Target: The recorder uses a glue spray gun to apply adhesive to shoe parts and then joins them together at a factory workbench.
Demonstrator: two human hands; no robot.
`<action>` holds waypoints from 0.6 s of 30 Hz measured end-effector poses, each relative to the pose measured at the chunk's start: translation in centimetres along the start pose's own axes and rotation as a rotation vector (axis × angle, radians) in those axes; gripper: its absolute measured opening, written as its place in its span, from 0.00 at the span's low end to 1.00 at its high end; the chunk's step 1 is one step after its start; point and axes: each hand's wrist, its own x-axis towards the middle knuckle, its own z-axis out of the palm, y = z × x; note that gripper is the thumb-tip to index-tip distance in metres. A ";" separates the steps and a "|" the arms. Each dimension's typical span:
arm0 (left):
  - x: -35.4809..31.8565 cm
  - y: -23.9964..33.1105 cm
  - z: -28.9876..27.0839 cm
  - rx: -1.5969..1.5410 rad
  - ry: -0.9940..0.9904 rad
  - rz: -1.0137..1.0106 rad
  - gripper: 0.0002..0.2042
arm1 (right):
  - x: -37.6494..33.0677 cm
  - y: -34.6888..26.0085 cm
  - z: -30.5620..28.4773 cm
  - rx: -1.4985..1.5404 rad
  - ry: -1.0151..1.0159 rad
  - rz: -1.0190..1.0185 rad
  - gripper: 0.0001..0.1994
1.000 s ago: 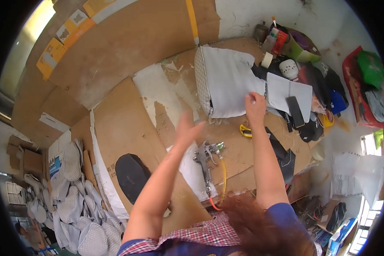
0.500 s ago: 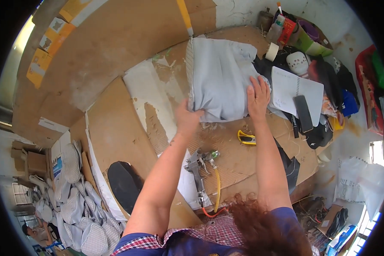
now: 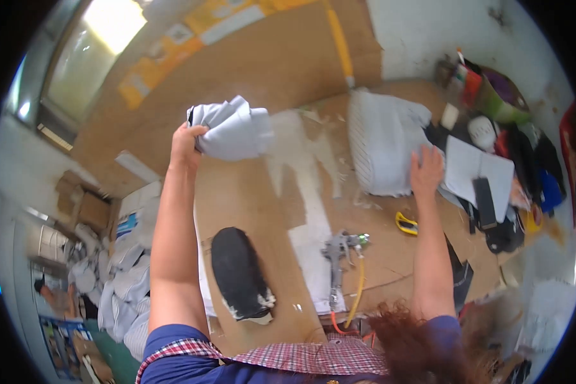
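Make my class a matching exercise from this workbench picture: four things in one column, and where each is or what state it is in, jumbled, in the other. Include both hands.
Things
1. Spray gun
2. Phone
3. Left hand
4. Right hand

Places and states
A. Lying partly on the open notebook
B. At the right edge of the large grey fabric on the bench
C. Joined at its lower end to an orange hose
D. Gripping a bunched grey piece

Right pairs: 1-C, 2-A, 3-D, 4-B
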 end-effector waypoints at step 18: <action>-45.3 1.9 -29.3 -0.258 0.208 -0.038 0.30 | -20.4 -39.4 -32.7 1.778 -1.214 -0.650 0.17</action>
